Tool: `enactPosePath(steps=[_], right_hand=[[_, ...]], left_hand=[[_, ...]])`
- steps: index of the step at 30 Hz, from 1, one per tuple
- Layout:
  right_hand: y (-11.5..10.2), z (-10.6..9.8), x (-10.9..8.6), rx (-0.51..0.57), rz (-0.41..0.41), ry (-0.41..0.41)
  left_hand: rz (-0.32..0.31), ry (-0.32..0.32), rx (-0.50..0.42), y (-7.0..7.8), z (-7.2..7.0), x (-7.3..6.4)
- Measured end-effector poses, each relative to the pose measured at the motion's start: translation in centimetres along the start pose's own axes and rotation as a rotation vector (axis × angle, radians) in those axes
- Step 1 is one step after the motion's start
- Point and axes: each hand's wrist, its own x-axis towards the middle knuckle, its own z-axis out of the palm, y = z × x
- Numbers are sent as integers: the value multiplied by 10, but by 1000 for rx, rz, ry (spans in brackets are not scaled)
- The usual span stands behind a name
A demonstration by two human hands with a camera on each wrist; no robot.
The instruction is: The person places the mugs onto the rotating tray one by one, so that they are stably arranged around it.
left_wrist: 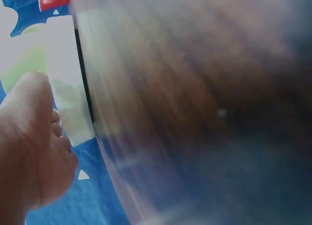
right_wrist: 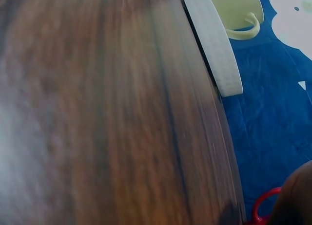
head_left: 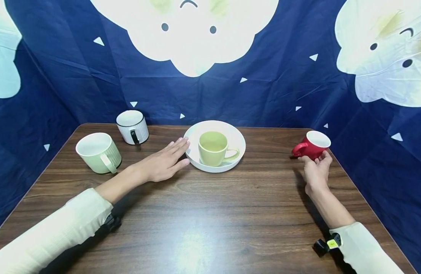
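Note:
A yellow-green cup (head_left: 212,150) stands in a white shallow dish (head_left: 237,142) at the back middle of the table, its handle pointing right. My left hand (head_left: 165,161) reaches from the left with fingers straight, fingertips right at the dish's left rim; the left wrist view shows the thumb in front of the dish wall (left_wrist: 70,93). At the back right, my right hand (head_left: 317,171) grips a red mug (head_left: 312,148) low on its near side, between thumb and fingers. The mug's white inside shows, and its red handle (right_wrist: 262,200) points left.
On the left stand a pale green ribbed mug (head_left: 99,154) and, behind it, a white ribbed mug (head_left: 133,127) with a black handle. The brown wooden table (head_left: 210,213) ends at a blue curtain (head_left: 155,95) with cloud prints, close behind the dish.

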Motion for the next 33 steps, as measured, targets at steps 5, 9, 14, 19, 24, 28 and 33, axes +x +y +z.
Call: enactPosePath(steps=[5,9,14,19,24,28,33], right_hand=[[1,-2,7,-13,-25,21],[1,-3,14,17,-54,37],[0,-3,21,43,-56,29],[-2,-2,26,5,-39,25],[-3,-3,30,-13,-37,27],[-3,-2,33,-1,-37,33],[-3,-1,38,22,-43,51]], left_hand=[[11,7,-7,1,0,-5],[8,8,-11,1,0,-8],[8,8,-17,1,0,-8],[4,10,-17,-1,0,-5],[-16,8,-18,-6,-2,-1],[-22,15,-10,-11,-2,4],[-30,15,0,-15,-3,10]])
